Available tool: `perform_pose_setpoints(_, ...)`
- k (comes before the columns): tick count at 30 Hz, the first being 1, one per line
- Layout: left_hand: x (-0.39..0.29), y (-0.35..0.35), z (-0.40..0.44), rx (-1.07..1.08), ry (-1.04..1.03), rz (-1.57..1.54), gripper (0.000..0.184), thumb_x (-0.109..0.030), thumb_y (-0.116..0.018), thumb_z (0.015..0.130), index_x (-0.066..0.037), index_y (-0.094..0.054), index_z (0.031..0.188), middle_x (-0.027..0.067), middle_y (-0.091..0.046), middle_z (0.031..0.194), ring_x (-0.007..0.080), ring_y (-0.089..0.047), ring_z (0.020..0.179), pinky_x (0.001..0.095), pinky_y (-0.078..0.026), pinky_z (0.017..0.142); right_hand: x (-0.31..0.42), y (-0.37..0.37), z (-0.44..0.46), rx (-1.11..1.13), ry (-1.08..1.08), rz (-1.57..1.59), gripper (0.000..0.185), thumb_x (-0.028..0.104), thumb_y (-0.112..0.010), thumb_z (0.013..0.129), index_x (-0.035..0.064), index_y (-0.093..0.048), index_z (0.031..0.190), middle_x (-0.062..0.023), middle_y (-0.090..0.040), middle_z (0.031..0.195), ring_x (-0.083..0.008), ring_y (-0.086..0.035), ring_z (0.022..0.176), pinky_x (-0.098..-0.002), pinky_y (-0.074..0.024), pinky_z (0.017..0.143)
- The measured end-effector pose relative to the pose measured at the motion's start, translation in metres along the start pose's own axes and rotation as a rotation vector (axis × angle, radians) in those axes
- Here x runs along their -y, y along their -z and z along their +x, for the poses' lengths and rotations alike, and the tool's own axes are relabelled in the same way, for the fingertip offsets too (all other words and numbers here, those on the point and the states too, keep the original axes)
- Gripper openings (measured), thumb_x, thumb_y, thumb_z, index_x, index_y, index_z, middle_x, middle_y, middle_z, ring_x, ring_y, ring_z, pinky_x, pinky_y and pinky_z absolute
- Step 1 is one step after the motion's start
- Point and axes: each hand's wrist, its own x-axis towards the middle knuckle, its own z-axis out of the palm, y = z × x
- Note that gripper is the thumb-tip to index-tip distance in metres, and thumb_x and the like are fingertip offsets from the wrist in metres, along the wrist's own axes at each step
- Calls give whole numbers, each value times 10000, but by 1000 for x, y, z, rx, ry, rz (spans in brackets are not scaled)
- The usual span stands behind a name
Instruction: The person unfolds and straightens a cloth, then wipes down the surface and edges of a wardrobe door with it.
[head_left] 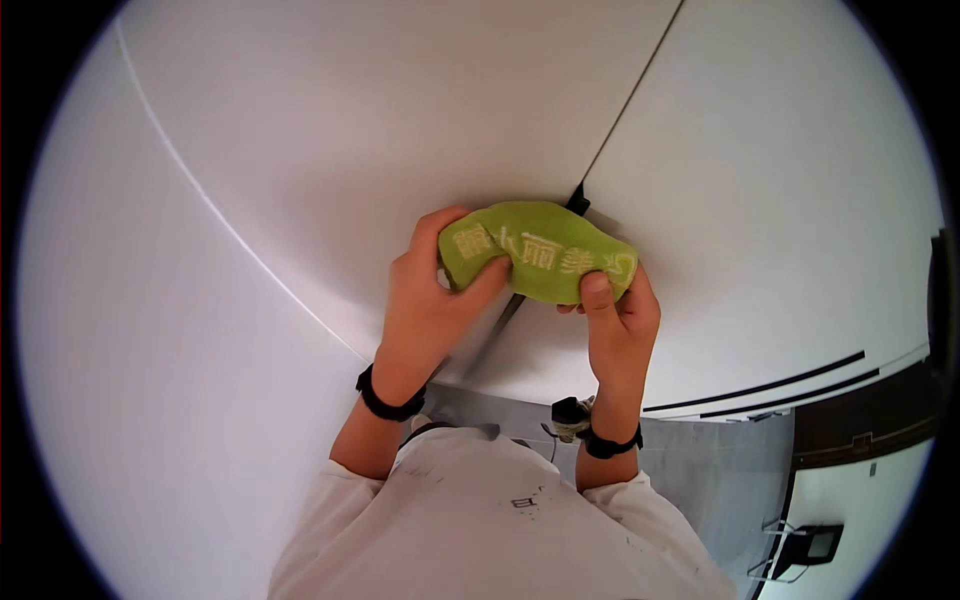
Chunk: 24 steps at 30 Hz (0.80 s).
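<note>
A green cloth item point(540, 240) with pale yellow characters is held up in front of a white surface, stretched between both hands. My left hand point(430, 290) grips its left end, thumb on the near face and the other fingers behind. At the right end my right hand point(620, 310) pinches the cloth, with its thumb in front. The cloth bulges in the middle and looks slightly folded near my left thumb. Each wrist wears a black band.
A white surface point(300, 140) spans the view, crossed by a dark seam with a small black piece point(578, 198) behind the cloth. Grey floor point(700, 450) shows below. A black-and-metal chair point(808, 545) stands at the lower right.
</note>
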Motion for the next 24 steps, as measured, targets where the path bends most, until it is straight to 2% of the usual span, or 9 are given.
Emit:
perform_pose_setpoints(2,-1,0,3,-33,6,127,469,-165,-746,783,-21,-515,1165,126,-674,941,192,-668,819,304,-528,732,-8,2,0,11,39,-111,313,245,-654,917,-27,-580,1053,-42,-643,835,-82,-583,712,-223,-468,644)
perform_pose_setpoints(6,5,-7,5,-26,6,110,445,-173,-730,789,-31,-519,1155,129,-674,928,234,-678,798,324,-530,701,-11,8,-5,24,10,-110,257,185,-660,903,-29,-575,1016,-38,-637,797,-68,-566,690,-215,-457,631)
perform_pose_setpoints(11,8,-20,16,16,-69,254,396,-170,-704,765,-58,-554,1113,144,-657,916,312,-650,772,352,-523,692,-14,16,-9,54,-38,-221,248,143,-715,851,-24,-564,955,-31,-634,738,-62,-553,654,-208,-447,600)
perform_pose_setpoints(14,12,-23,23,59,-111,232,372,-161,-703,761,-60,-563,1091,137,-658,911,309,-649,773,354,-521,692,-19,18,-12,43,42,-264,251,132,-734,825,-21,-561,923,-31,-635,715,-56,-550,642,-205,-443,594)
perform_pose_setpoints(17,15,-26,23,70,-68,221,370,-154,-704,761,-55,-563,1089,138,-658,904,308,-650,774,353,-520,691,-23,23,-13,47,107,-365,251,120,-747,802,-19,-565,904,-35,-635,706,-54,-548,627,-203,-440,591)
perform_pose_setpoints(24,19,-26,24,75,-113,152,383,-143,-713,754,-58,-566,1097,139,-662,907,305,-653,778,349,-521,694,-27,26,-17,-7,161,-355,258,134,-769,779,-2,-569,869,-36,-635,691,-55,-544,592,-208,-430,551)
